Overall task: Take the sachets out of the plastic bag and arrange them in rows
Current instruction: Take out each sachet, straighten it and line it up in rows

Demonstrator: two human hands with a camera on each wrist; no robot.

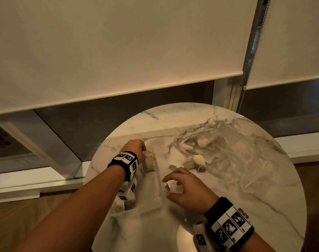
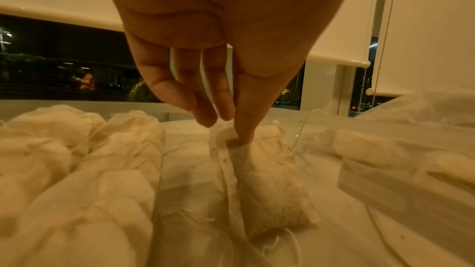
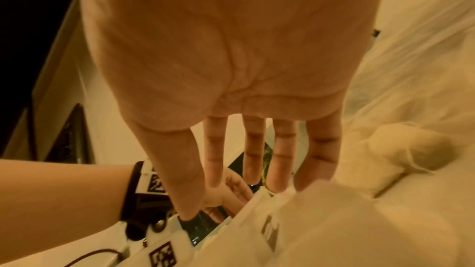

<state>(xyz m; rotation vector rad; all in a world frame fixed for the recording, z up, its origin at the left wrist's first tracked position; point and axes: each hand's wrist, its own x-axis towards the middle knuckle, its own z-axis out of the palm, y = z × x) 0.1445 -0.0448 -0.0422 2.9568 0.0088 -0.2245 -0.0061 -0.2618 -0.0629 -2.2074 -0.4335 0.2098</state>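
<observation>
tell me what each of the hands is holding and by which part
The left hand pinches a sachet by its top edge. The right hand has straight fingers over another sachet, gripping nothing.

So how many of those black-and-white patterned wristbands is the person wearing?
2. The left wristband sits farther from the camera; the right wristband is at the bottom right. Neither is hidden.

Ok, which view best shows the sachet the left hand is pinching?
The left wrist view: the left hand pinches the sachet by its top, in full sight. The head view shows it small, partly behind the hand. The right wrist view does not show it.
</observation>
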